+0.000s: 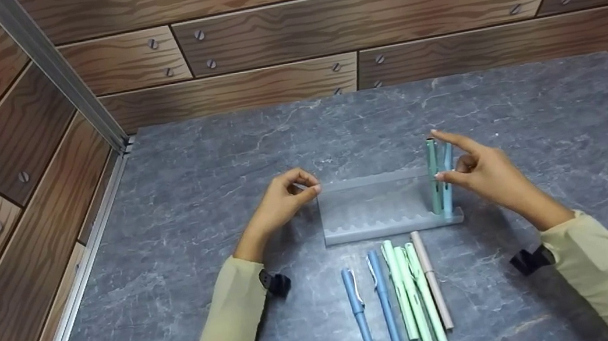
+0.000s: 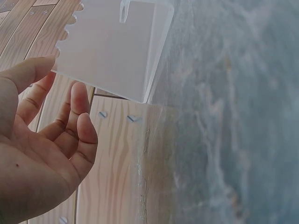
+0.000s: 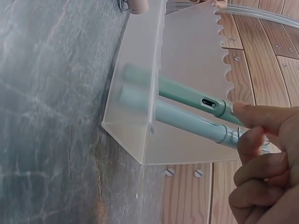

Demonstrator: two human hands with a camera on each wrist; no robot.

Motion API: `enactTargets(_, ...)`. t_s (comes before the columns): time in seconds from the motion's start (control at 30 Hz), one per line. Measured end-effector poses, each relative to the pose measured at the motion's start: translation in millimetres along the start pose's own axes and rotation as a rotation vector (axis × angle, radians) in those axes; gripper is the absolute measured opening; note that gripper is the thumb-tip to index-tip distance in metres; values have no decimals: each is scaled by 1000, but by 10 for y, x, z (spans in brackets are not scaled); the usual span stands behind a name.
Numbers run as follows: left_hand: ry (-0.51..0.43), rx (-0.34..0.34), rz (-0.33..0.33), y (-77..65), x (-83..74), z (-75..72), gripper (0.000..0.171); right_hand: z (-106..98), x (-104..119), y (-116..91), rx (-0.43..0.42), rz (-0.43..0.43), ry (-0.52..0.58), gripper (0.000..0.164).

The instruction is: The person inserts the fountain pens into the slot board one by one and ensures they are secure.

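A frosted clear pen rack (image 1: 375,199) with notched edges stands on the table. At its upper left corner my left hand (image 1: 286,196) pinches the rack's edge between thumb and forefinger; the other fingers are loosely bent (image 2: 51,135). A dark green pen (image 1: 434,177) and a light blue pen (image 1: 448,187) stand side by side at the rack's right end, their lower ends behind its front lip (image 3: 133,93). My right hand (image 1: 483,170) holds the dark green pen, thumb on its side and forefinger stretched to its top. The light blue pen leans slightly beside it.
In front of the rack lie two blue pens (image 1: 385,306), three light green pens (image 1: 413,297) and a taupe pen (image 1: 431,277), roughly side by side. The grey marbled table (image 1: 207,148) meets wood-patterned panels (image 1: 263,41) at the back and left.
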State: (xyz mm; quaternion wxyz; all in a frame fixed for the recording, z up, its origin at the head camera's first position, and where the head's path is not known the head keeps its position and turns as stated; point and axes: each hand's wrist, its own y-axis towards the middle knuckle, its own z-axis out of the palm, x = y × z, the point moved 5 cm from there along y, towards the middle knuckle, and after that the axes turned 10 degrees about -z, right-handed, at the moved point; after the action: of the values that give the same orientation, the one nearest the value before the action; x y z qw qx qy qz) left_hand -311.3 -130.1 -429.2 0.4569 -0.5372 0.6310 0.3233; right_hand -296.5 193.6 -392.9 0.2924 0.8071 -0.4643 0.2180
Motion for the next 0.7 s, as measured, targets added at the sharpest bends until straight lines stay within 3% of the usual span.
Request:
enactTargets(0.27,-1,3,-7,-2,20,2,13,-47,84,-90,-58,-77,-9,65)
enactTargets(0.7,19,17,4,-2,12,-2,14,-42,246,-192,-9,-103,-43,62)
